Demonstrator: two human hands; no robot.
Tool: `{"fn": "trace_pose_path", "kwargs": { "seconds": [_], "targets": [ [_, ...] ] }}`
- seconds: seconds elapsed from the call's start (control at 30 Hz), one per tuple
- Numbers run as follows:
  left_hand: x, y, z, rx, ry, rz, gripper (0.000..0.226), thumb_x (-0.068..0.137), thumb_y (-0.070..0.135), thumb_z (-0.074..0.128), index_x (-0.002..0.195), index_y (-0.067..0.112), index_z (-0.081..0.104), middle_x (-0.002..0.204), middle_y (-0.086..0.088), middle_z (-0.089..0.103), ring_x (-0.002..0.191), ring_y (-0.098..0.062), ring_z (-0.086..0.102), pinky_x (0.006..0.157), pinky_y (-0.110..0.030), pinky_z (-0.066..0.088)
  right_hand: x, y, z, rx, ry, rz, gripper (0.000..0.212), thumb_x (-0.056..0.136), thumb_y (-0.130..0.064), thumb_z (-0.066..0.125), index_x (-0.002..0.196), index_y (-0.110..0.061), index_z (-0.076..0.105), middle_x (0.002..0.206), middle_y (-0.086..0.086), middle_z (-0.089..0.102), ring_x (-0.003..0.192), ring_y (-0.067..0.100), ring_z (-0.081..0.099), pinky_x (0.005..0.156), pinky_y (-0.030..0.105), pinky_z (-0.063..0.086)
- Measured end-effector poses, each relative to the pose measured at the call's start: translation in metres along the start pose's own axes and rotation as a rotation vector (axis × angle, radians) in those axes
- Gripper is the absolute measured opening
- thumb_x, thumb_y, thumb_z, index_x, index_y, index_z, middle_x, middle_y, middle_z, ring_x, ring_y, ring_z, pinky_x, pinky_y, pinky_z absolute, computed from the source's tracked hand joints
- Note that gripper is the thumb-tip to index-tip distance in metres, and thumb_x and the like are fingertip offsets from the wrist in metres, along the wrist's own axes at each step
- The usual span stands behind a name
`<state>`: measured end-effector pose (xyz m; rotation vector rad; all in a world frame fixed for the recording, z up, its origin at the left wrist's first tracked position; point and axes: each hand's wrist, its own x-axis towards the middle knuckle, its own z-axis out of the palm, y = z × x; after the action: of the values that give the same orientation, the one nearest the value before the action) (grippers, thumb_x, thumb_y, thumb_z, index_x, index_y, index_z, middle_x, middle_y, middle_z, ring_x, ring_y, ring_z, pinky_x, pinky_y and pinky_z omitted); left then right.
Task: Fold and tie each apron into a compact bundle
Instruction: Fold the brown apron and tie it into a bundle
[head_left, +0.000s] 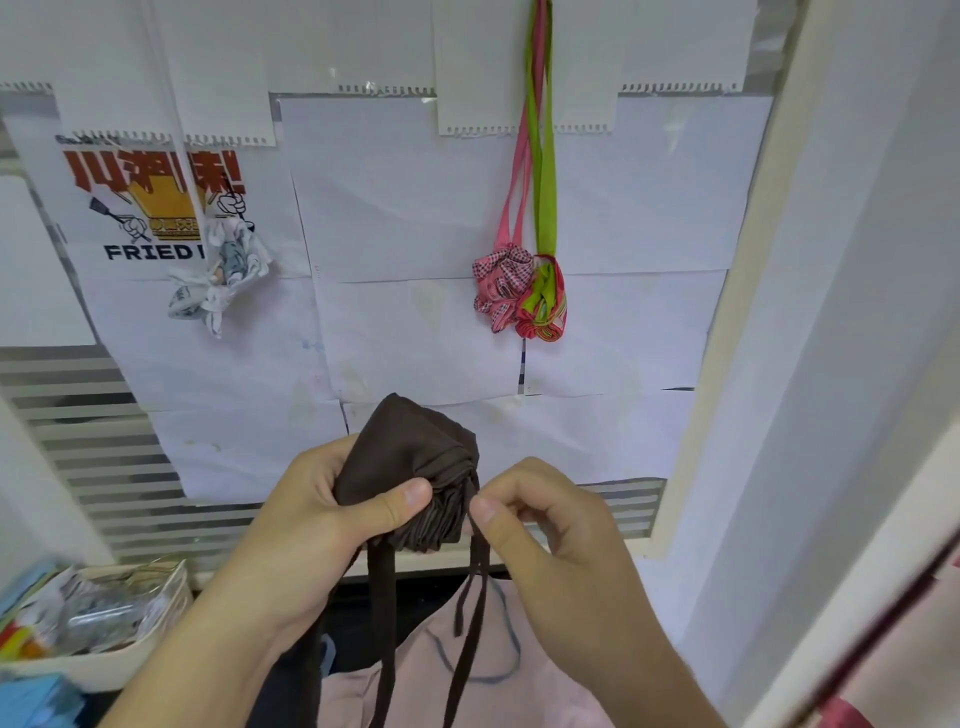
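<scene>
- brown apron (410, 467) is gathered into a pleated wad, held up in front of the papered wall.
- left hand (311, 519) is closed around the wad, thumb pressed across the pleats.
- right hand (550, 525) pinches a brown strap (475, 561) between thumb and forefinger, right beside the wad; the other ties hang loose below.
- judged step: tying, folding looks done.
- next move likely calls for wrapping the strap around the wad while the left grip keeps the pleats together.
- three tied bundles (519, 296) hang on the wall.
</scene>
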<state>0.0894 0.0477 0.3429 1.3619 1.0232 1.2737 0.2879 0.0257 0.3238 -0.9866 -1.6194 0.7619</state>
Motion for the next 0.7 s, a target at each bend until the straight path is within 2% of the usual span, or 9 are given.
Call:
{"fn": "trace_pose_path", "kwargs": {
  "seconds": [0.07, 0.17, 0.23, 0.3, 0.33, 0.43, 0.53, 0.6, 0.7],
  "targets": [
    [0.003, -0.004, 0.000, -0.025, -0.004, 0.033, 0.033, 0.070, 0.026, 0.089, 0.098, 0.012, 0.080, 0.100, -0.026, 0.075, 0.098, -0.052, 0.069, 0.090, -0.057, 0.057, -0.002, -0.002, 0.001, 0.056, -0.016, 0.017, 0.020, 0.099, -0.025, 0.057, 0.080, -0.022, 0.063, 0.082, 0.001, 0.064, 0.081, 0.020, 0.063, 0.076, 0.026, 0.049],
    [0.004, -0.008, -0.003, -0.129, -0.076, 0.067, 0.062, 0.052, 0.045, 0.101, 0.096, 0.008, 0.079, 0.094, -0.021, 0.076, 0.086, -0.036, 0.074, 0.074, -0.036, 0.061, -0.008, -0.010, 0.006, 0.262, -0.111, 0.126, 0.026, 0.107, -0.011, 0.051, 0.082, -0.015, 0.056, 0.060, 0.008, 0.062, 0.054, 0.023, 0.058, 0.059, 0.030, 0.049],
    [0.004, -0.014, -0.004, -0.178, -0.101, 0.078, 0.061, 0.051, 0.044, 0.102, 0.095, 0.007, 0.080, 0.093, -0.021, 0.076, 0.085, -0.033, 0.075, 0.072, -0.034, 0.062, -0.011, -0.012, 0.010, 0.297, -0.134, 0.164, 0.026, 0.106, -0.008, 0.052, 0.082, -0.016, 0.058, 0.048, 0.005, 0.052, 0.042, 0.019, 0.047, 0.051, 0.028, 0.042],
    [0.007, -0.022, -0.006, -0.264, -0.109, 0.075, 0.029, 0.068, 0.022, 0.093, 0.089, 0.006, 0.080, 0.085, -0.020, 0.075, 0.077, -0.031, 0.075, 0.067, -0.034, 0.062, -0.010, -0.011, 0.010, 0.271, -0.143, 0.165, 0.030, 0.105, -0.007, 0.053, 0.079, -0.019, 0.062, 0.048, 0.002, 0.052, 0.042, 0.014, 0.045, 0.051, 0.025, 0.041],
    [0.008, -0.023, -0.007, -0.377, -0.163, 0.058, 0.009, 0.083, 0.008, 0.077, 0.089, 0.003, 0.078, 0.083, -0.021, 0.074, 0.074, -0.032, 0.074, 0.064, -0.035, 0.062, -0.009, -0.010, 0.011, 0.277, -0.147, 0.164, 0.032, 0.105, -0.006, 0.053, 0.078, -0.020, 0.063, 0.051, 0.002, 0.055, 0.043, 0.013, 0.046, 0.051, 0.025, 0.042],
    [0.009, -0.025, -0.011, -0.819, -0.434, -0.058, 0.023, 0.106, -0.009, 0.036, 0.110, -0.016, 0.058, 0.100, -0.031, 0.065, 0.086, -0.038, 0.068, 0.071, -0.040, 0.057, -0.009, -0.005, 0.012, 0.249, -0.107, 0.143, 0.033, 0.101, -0.004, 0.056, 0.078, -0.026, 0.065, 0.066, 0.002, 0.070, 0.048, 0.012, 0.052, 0.055, 0.027, 0.045],
    [0.015, -0.029, -0.017, -0.805, -0.472, -0.125, 0.020, 0.109, -0.003, 0.041, 0.114, -0.017, 0.054, 0.104, -0.035, 0.059, 0.084, -0.038, 0.064, 0.066, -0.039, 0.056, -0.011, 0.001, 0.020, 0.210, -0.011, 0.146, 0.027, 0.097, -0.002, 0.063, 0.080, -0.022, 0.070, 0.073, 0.002, 0.075, 0.054, 0.015, 0.062, 0.060, 0.032, 0.054],
    [0.014, -0.029, -0.015, -0.851, -0.579, -0.126, 0.024, 0.110, -0.003, 0.035, 0.119, -0.019, 0.051, 0.109, -0.035, 0.059, 0.091, -0.041, 0.063, 0.071, -0.041, 0.057, -0.011, 0.003, 0.024, 0.151, 0.079, 0.146, 0.026, 0.093, -0.005, 0.071, 0.076, -0.025, 0.074, 0.071, -0.001, 0.074, 0.062, 0.014, 0.069, 0.062, 0.026, 0.056],
    [0.015, -0.027, -0.014, -0.845, -0.578, -0.241, 0.028, 0.110, -0.001, 0.035, 0.125, -0.020, 0.050, 0.116, -0.034, 0.061, 0.096, -0.040, 0.063, 0.077, -0.039, 0.058, -0.011, 0.006, 0.031, 0.109, 0.158, 0.154, 0.021, 0.088, -0.011, 0.079, 0.074, -0.026, 0.077, 0.069, -0.005, 0.073, 0.066, 0.013, 0.070, 0.060, 0.021, 0.052]
  ]
}}
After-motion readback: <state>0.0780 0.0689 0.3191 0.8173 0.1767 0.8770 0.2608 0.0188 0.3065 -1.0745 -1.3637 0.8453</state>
